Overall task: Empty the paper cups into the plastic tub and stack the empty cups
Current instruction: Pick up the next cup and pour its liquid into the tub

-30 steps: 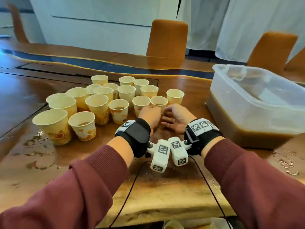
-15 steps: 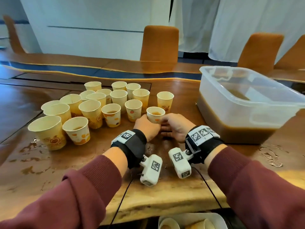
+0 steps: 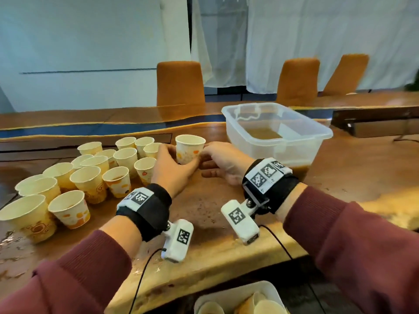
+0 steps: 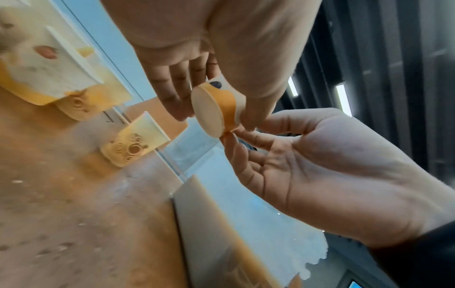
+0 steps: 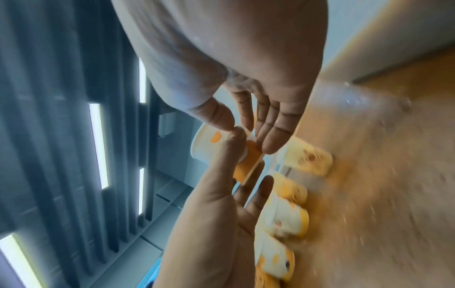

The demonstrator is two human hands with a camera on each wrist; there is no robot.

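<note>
both hands are on one paper cup (image 3: 190, 148), which is lifted off the table (image 3: 204, 214) and stands upright between the group of cups (image 3: 90, 177) and the plastic tub (image 3: 276, 134). the left hand (image 3: 173, 168) grips the cup from the left side, with the thumb on the near wall and the fingers curled around the far wall. the right hand (image 3: 223, 163) touches the cup on its right side; its thumb and first finger pinch near the wall, and the other fingers are loose and rather straight under it. in the left wrist view the bottom of the cup (image 4: 209, 111) is free in the air, with fingertips (image 4: 231, 136) of the right hand at its lower edge.

i think the step in hand is to carry this cup to the tub and pour it out. i cannot see the level inside the cup. to do it well, keep the cup upright on the way, because a paper wall bends easily and a strong squeeze can push liquid over the rim. hold it low on the wall, not at the rim. bring the rim over the tub opening first, then tip slowly toward the brown liquid (image 3: 263, 132) already inside, so it does not splash. the table already has wet marks (image 3: 13, 243), so drips are a real risk. many cups in the group look not yet emptied.
</note>
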